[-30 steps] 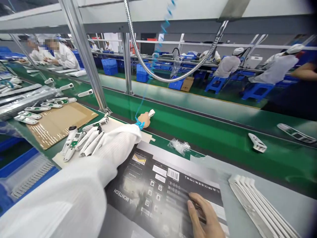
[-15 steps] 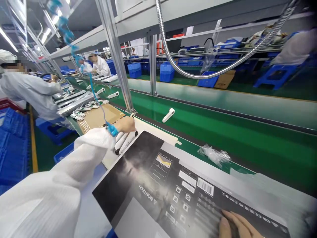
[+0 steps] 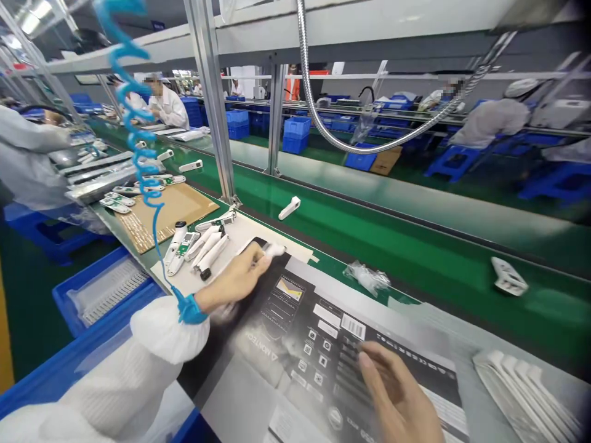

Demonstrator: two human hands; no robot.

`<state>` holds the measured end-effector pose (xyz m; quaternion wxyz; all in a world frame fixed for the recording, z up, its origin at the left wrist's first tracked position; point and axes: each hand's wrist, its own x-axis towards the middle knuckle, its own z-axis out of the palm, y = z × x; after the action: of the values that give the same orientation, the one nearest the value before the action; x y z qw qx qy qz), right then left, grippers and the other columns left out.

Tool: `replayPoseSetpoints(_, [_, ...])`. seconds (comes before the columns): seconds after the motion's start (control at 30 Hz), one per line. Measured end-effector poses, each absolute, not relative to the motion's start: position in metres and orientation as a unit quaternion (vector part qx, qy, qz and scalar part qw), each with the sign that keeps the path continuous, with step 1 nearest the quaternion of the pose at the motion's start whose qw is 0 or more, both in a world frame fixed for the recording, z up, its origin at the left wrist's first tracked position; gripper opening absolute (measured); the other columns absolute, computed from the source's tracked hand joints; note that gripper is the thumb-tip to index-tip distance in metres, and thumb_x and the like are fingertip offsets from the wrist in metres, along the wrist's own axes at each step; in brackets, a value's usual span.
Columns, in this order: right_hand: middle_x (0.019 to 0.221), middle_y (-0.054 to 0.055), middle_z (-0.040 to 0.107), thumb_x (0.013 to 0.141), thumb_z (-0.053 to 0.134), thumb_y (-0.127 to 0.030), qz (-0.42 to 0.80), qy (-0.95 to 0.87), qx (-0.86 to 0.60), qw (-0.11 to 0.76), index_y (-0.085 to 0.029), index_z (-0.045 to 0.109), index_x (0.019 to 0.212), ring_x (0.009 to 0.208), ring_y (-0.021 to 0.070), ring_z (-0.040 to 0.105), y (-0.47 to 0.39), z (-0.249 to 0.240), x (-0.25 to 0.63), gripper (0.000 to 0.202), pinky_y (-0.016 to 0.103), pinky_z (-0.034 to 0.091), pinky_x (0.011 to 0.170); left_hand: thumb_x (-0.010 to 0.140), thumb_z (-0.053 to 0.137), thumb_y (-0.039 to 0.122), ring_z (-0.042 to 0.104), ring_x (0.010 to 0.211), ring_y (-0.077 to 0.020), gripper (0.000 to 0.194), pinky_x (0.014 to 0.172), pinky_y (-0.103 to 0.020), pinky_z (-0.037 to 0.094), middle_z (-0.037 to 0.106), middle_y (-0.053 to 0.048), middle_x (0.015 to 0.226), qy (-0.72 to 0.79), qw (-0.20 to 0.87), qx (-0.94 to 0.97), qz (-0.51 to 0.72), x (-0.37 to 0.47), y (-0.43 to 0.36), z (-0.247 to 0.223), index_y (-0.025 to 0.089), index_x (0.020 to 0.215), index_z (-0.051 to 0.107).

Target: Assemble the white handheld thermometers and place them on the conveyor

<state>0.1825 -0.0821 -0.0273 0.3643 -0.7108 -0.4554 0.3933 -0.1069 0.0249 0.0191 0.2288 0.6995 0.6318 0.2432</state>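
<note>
My left hand (image 3: 237,277), with a blue coiled-cord strap (image 3: 192,309) at the wrist, grips a white handheld device (image 3: 276,250) whose end shows past the fingers. It is over the far left corner of a dark printed cardboard sheet (image 3: 258,332) marked MONTECH. Above the sheet's right part hovers my right hand (image 3: 401,394), its fingers loosely curved and nothing visible in it. Left of my left hand lie several white device bodies (image 3: 213,253). An opened one with a green circuit board (image 3: 184,246) lies among them.
Beyond the sheet runs a green conveyor belt (image 3: 406,255) carrying a white device (image 3: 290,208) and a white part (image 3: 508,277). Crumpled plastic (image 3: 367,277) lies along its edge. White parts in a bag (image 3: 530,394) are at right, a blue bin (image 3: 92,289) at left. A metal hose (image 3: 307,80) hangs overhead.
My left hand has come right from the group of devices to the sheet, now with a white device in it. My right hand has moved left and up. The view has turned right.
</note>
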Motion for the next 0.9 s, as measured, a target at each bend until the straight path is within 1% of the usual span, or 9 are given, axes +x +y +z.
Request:
replayPoseSetpoints(0.1, [0.12, 0.006, 0.064, 0.083, 0.056, -0.063, 0.344, -0.503, -0.693, 0.387, -0.027, 0.062, 0.11, 0.105, 0.0257, 0.063, -0.074, -0.014, 0.179, 0.045, 0.029, 0.052, 0.07, 0.096, 0.045, 0.034, 0.053, 0.069, -0.0129, 0.014, 0.063, -0.024, 0.04, 0.058, 0.003, 0.078, 0.521, 0.393, 0.694, 0.303, -0.064, 0.001, 0.018, 0.021, 0.091, 0.046])
replayPoseSetpoints(0.17, [0.117, 0.005, 0.065, 0.088, 0.054, -0.057, 0.298, -0.545, -0.676, 0.396, -0.028, 0.062, 0.11, 0.1, 0.0228, 0.062, -0.069, -0.008, 0.18, 0.037, 0.029, 0.05, 0.068, 0.091, 0.053, 0.027, 0.056, 0.074, -0.014, 0.01, 0.065, -0.024, 0.04, 0.063, 0.003, 0.084, 0.491, 0.434, 0.691, 0.304, -0.041, -0.013, 0.018, 0.022, 0.097, 0.046])
replayPoseSetpoints(0.33, [0.105, 0.001, 0.067, 0.094, 0.055, -0.037, 0.147, -0.689, -0.592, 0.392, -0.028, 0.063, 0.105, 0.095, 0.0192, 0.06, -0.057, 0.002, 0.187, 0.016, 0.032, 0.042, 0.08, 0.093, 0.051, 0.02, 0.06, 0.096, -0.0187, 0.009, 0.076, -0.028, 0.041, 0.067, 0.0, 0.102, 0.479, 0.392, 0.728, 0.295, -0.012, -0.03, 0.019, 0.023, 0.102, 0.051])
replayPoseSetpoints(0.43, [0.096, -0.001, 0.07, 0.095, 0.057, -0.028, 0.016, -0.745, -0.564, 0.356, -0.027, 0.063, 0.095, 0.091, 0.0193, 0.059, -0.055, 0.003, 0.185, 0.007, 0.034, 0.034, 0.077, 0.093, 0.049, 0.019, 0.06, 0.096, -0.0197, 0.01, 0.081, -0.031, 0.042, 0.066, -0.001, 0.101, 0.491, 0.35, 0.741, 0.296, -0.006, -0.033, 0.014, 0.023, 0.101, 0.054])
replayPoseSetpoints(0.5, [0.092, -0.002, 0.07, 0.095, 0.056, -0.021, -0.046, -0.756, -0.56, 0.337, -0.026, 0.063, 0.091, 0.086, 0.0189, 0.057, -0.056, 0.002, 0.181, 0.009, 0.035, 0.029, 0.076, 0.092, 0.05, 0.02, 0.061, 0.095, -0.0202, 0.009, 0.082, -0.032, 0.042, 0.066, -0.001, 0.101, 0.493, 0.337, 0.745, 0.297, -0.004, -0.032, 0.008, 0.023, 0.099, 0.055])
replayPoseSetpoints(0.57, [0.088, -0.002, 0.069, 0.095, 0.053, -0.016, -0.052, -0.772, -0.547, 0.321, -0.025, 0.061, 0.086, 0.084, 0.0183, 0.056, -0.058, 0.0, 0.176, 0.015, 0.036, 0.028, 0.078, 0.091, 0.05, 0.021, 0.062, 0.092, -0.0204, 0.009, 0.08, -0.032, 0.043, 0.067, -0.002, 0.098, 0.498, 0.356, 0.73, 0.304, -0.006, -0.026, 0.0, 0.022, 0.099, 0.055])
replayPoseSetpoints(0.67, [0.087, -0.001, 0.067, 0.096, 0.046, -0.015, 0.023, -0.788, -0.535, 0.305, -0.023, 0.057, 0.082, 0.083, 0.0173, 0.055, -0.045, -0.004, 0.178, 0.02, 0.035, 0.029, 0.08, 0.09, 0.051, 0.029, 0.064, 0.087, -0.0208, 0.016, 0.074, -0.031, 0.045, 0.069, -0.005, 0.094, 0.549, 0.413, 0.636, 0.35, -0.014, -0.012, -0.012, 0.019, 0.101, 0.056])
replayPoseSetpoints(0.77, [0.086, 0.002, 0.064, 0.098, 0.041, -0.023, 0.084, -0.726, -0.622, 0.281, -0.022, 0.052, 0.083, 0.08, 0.0174, 0.055, 0.0, -0.016, 0.192, 0.018, 0.032, 0.034, 0.076, 0.089, 0.05, 0.043, 0.063, 0.08, -0.0211, 0.031, 0.069, -0.03, 0.044, 0.069, -0.007, 0.088, 0.592, 0.467, 0.544, 0.369, -0.025, 0.0, -0.018, 0.015, 0.096, 0.062])
replayPoseSetpoints(0.9, [0.09, 0.008, 0.065, 0.091, 0.049, -0.025, 0.057, -0.64, -0.736, 0.214, -0.02, 0.056, 0.084, 0.089, 0.0237, 0.056, 0.07, -0.039, 0.216, 0.011, 0.033, 0.034, 0.074, 0.084, 0.053, 0.056, 0.059, 0.075, -0.0201, 0.042, 0.063, -0.028, 0.041, 0.067, -0.005, 0.08, 0.591, 0.525, 0.51, 0.338, -0.028, -0.002, -0.012, 0.016, 0.08, 0.066])
